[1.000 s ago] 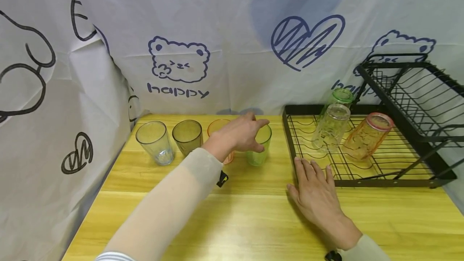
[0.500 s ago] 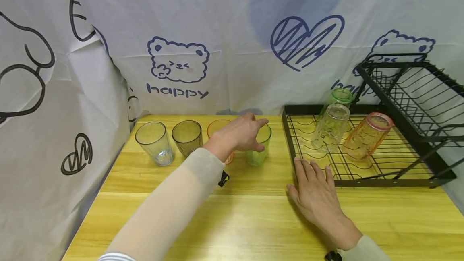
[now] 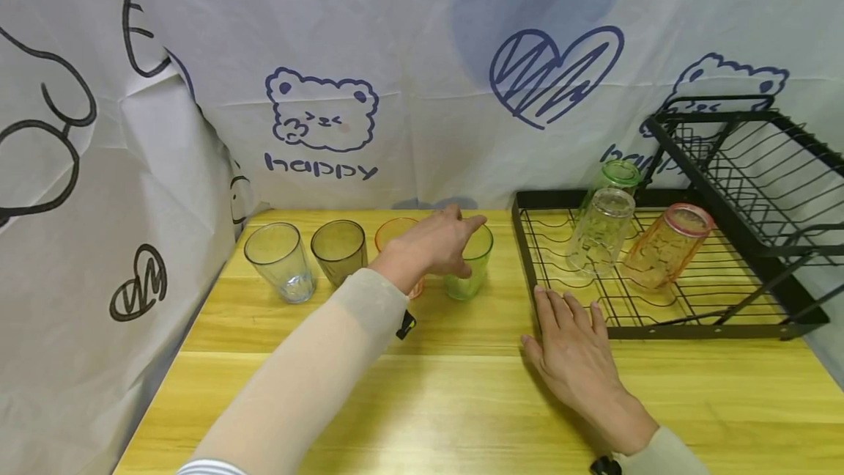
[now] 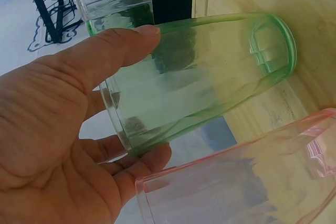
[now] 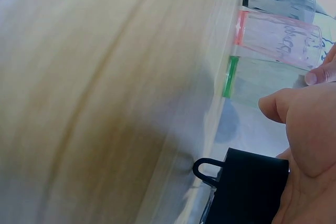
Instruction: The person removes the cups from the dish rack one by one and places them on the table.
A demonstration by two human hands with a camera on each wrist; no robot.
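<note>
My left hand (image 3: 431,244) reaches over the row of glasses and grips a green drinking glass (image 3: 476,270) near its rim. In the left wrist view, the thumb lies along one side of the green glass (image 4: 210,82) and the fingers curl at the opposite side. The glass stands upright on the table. Next to it, partly behind the hand, is an orange-rimmed glass (image 3: 393,232), which looks pink in the left wrist view. My right hand (image 3: 574,350) lies flat with extended fingers, its fingertips at the front left corner of a black dish rack (image 3: 527,270).
Left of the orange-rimmed glass stand a brown glass (image 3: 339,248) and a clear bluish glass (image 3: 280,262). Upside down in the rack are a clear glass (image 3: 601,233), an orange glass (image 3: 667,248) and another green glass (image 3: 620,174). A printed cloth (image 3: 422,138) hangs behind the table.
The left thumb has come in slightly toward the green glass, and the glass's base has shifted a little left. My right hand stays where it was.
</note>
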